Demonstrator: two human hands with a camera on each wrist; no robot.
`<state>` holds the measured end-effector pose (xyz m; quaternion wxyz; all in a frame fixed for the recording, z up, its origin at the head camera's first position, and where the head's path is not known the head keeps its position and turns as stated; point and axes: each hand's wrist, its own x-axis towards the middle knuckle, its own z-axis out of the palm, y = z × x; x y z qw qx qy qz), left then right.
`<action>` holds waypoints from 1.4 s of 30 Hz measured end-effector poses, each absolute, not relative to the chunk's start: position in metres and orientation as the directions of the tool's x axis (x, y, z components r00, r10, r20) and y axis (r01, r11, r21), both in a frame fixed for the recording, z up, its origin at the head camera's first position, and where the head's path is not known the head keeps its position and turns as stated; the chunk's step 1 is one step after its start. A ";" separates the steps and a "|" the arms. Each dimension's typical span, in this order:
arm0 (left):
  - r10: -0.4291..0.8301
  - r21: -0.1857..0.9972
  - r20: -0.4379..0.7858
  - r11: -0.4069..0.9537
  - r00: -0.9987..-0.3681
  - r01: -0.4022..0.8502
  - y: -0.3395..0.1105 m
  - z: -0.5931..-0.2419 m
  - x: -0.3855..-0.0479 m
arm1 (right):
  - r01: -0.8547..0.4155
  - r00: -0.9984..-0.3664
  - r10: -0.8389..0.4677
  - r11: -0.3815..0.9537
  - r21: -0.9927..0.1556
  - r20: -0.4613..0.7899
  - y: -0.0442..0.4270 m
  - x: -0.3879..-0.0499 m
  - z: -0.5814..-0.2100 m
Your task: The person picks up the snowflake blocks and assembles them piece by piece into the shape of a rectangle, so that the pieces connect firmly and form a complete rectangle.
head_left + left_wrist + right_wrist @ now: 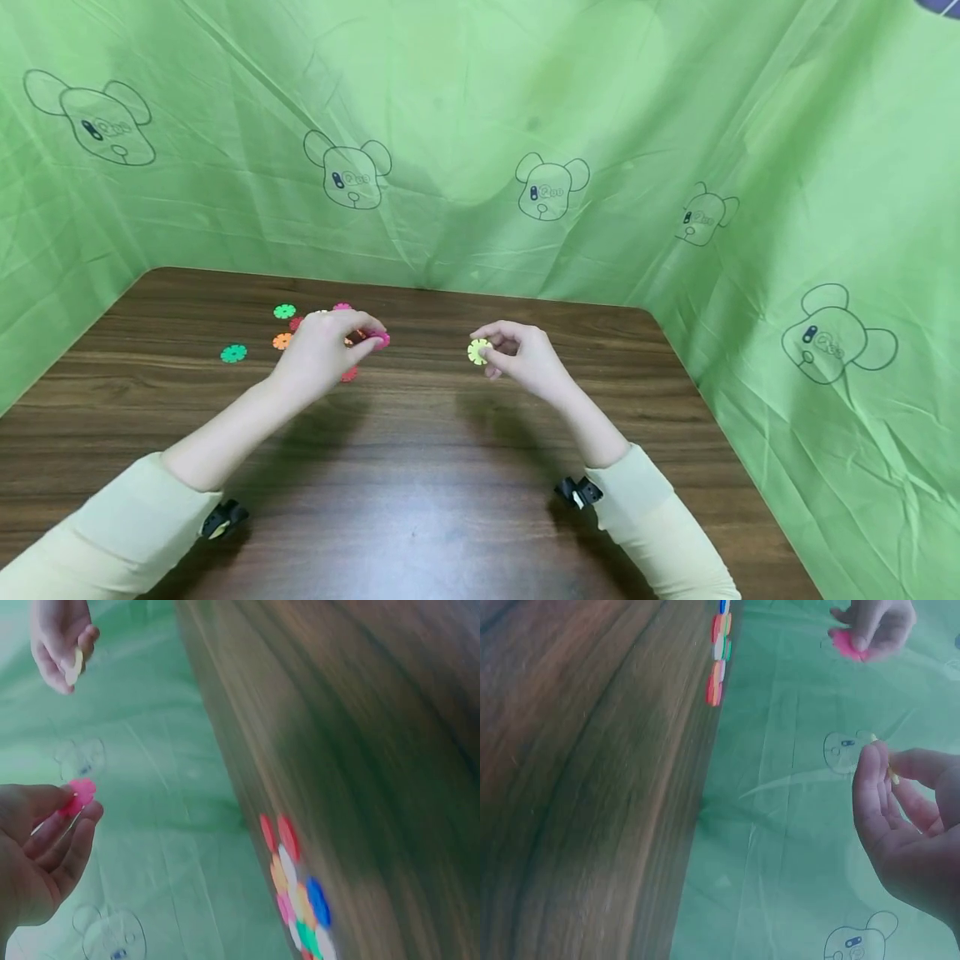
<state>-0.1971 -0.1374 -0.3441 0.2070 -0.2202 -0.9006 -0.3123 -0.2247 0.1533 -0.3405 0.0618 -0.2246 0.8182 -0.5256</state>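
My left hand (321, 348) pinches a pink notched plastic disc (382, 340) between thumb and fingers, above the table; the left wrist view shows the same pink disc (79, 795) at the fingertips. Across a gap to the right, my right hand (527, 358) holds a pale yellow notched disc (477, 352) by its edge. In the right wrist view that yellow disc (893, 774) appears nearly edge-on. The two discs are apart. Loose discs lie beneath and beside my left hand, which hides part of them.
On the wooden table (420, 467) lie a teal disc (233, 353), a green disc (284, 311), an orange disc (282, 341) and several others, including a blue disc (318, 901). A green curtain (450, 225) with printed bear heads surrounds the table's back and sides.
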 end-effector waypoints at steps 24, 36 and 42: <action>0.215 0.507 0.728 0.471 -0.652 0.722 -0.072 -0.367 -0.192 | -0.089 -0.933 -0.358 0.104 -0.991 0.046 0.150 -0.208 -0.353; 0.231 0.502 0.738 0.439 -0.634 0.745 -0.062 -0.368 -0.190 | -0.103 -0.921 -0.386 0.118 -0.988 0.050 0.146 -0.208 -0.350; 0.256 0.493 0.735 0.435 -0.628 0.754 -0.059 -0.374 -0.190 | -0.090 -0.920 -0.392 0.144 -0.985 0.026 0.146 -0.207 -0.352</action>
